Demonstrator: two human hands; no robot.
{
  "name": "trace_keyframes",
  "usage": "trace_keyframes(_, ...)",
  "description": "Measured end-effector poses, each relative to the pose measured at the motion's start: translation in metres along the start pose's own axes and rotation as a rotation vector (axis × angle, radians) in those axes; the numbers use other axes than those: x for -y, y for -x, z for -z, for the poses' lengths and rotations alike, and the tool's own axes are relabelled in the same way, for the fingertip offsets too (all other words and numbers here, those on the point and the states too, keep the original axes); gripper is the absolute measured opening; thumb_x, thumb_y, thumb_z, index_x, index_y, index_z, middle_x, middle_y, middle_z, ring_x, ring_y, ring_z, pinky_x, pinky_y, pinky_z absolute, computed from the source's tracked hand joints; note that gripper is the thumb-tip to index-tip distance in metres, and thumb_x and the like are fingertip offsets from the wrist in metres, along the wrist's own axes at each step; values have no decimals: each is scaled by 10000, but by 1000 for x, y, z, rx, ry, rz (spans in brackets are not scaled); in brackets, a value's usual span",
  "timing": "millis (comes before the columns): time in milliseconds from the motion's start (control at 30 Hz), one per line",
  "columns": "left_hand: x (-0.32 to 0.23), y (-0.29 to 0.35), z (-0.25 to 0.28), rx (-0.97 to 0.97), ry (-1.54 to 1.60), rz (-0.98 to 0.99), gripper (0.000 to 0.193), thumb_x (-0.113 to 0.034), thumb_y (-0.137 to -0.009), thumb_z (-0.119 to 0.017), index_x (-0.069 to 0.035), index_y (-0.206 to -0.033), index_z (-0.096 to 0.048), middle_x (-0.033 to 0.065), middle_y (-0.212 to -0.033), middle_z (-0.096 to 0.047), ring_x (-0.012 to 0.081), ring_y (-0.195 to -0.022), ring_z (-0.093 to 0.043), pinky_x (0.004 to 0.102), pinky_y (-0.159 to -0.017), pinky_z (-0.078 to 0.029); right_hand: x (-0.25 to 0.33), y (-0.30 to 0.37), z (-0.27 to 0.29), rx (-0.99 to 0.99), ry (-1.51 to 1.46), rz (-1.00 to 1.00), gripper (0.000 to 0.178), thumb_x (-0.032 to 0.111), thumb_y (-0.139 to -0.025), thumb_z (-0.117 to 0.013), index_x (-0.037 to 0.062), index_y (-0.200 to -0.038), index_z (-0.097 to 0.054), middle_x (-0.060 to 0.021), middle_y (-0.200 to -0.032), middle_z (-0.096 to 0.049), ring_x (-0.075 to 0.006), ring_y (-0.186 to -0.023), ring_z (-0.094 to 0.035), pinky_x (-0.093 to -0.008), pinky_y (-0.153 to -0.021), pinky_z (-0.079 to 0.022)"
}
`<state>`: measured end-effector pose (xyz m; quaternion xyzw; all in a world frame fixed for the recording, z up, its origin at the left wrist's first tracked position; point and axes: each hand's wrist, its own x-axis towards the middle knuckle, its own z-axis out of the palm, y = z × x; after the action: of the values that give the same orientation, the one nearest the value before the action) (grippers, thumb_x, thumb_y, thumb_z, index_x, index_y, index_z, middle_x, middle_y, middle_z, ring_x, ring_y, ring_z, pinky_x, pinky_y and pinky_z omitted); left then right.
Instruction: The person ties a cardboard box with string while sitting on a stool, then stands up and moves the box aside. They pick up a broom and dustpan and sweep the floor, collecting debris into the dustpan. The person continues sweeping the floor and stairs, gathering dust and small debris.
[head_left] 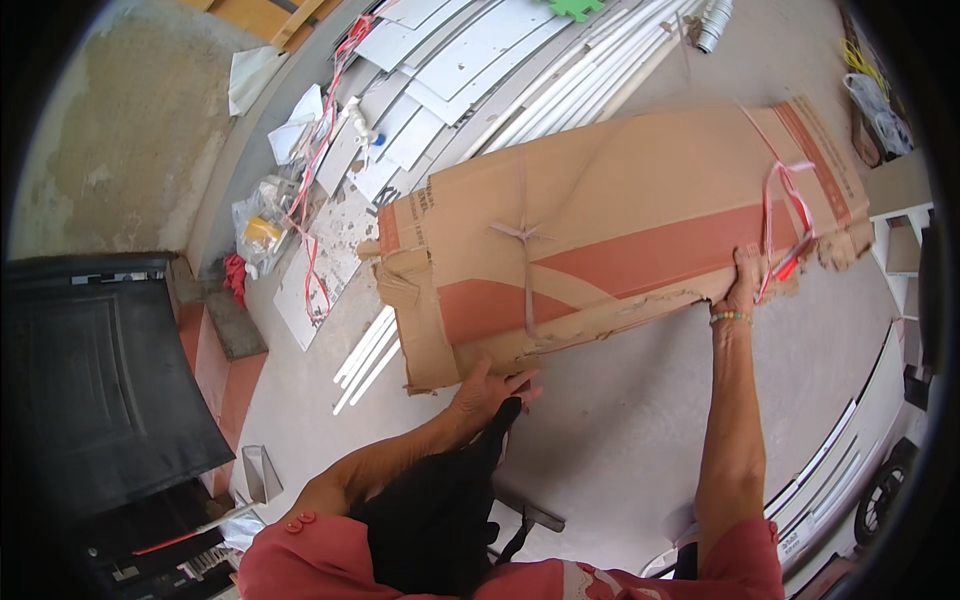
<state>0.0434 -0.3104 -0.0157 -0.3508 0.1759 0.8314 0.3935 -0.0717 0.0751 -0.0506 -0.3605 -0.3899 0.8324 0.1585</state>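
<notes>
A long, flattened brown cardboard carton (640, 190) with reddish-brown printing slants across the middle, its near edge torn and ragged. Pale twine (527, 270) is tied around its left part, and a pink-and-red plastic strap (769, 215) around its right end. My right hand (738, 285), below a beaded bracelet, grips the carton's near edge beside that strap; the fingers lie on the printed face. At the near left edge, my left hand (485, 395) has its fingers stretched out and apart. Its thumb is against or very close to the cardboard. Black cloth (430, 520) hangs just below it.
White pipes (590, 85) and grey-white panels (470, 60) lie on the floor beyond the carton. Red string (318, 190) and plastic bags (265, 215) are scattered at the left, near a black door panel (110, 380). A wheel (885, 490) and white shelving (903, 245) stand at the right.
</notes>
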Motion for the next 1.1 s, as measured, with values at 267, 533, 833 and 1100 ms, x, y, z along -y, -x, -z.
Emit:
trace_keyframes(267,-29,35,5,-3,7,-374,554,-346,-818,-414,-57,-1259,-243,147,-1228,-337,313,-1105,-375,463,-935,-311,-18,170,37,-230,-43,161,437,158,-695,-621,104,-1098,-463,-63,-1049,-521,-254,-976,-505,-415,-819,-453)
trace_keyframes(533,-14,27,23,42,-526,-206,436,-373,-832,-415,-44,-1117,-432,108,-966,-550,221,-819,-544,374,-679,-466,-23,252,108,-402,-296,-34,370,185,-657,-635,141,-996,-496,-23,-984,-546,-242,-908,-532,-450,-817,-449)
trace_keyframes(833,-32,52,-30,137,-317,-147,448,-298,-856,-464,-18,-1193,-370,131,-1101,-499,271,-959,-517,436,-797,-439,-13,238,129,-429,-488,187,415,76,-641,-644,110,-1025,-490,-59,-1011,-545,-273,-937,-527,-468,-814,-454)
trace_keyframes(1100,-75,113,-126,563,-1410,-1,586,-272,-782,-576,-27,-1256,-334,141,-1224,-423,296,-1102,-433,376,-898,-370,74,286,142,-253,-703,241,403,96,-674,-627,80,-1054,-491,-86,-1044,-548,-289,-961,-522,-454,-864,-428)
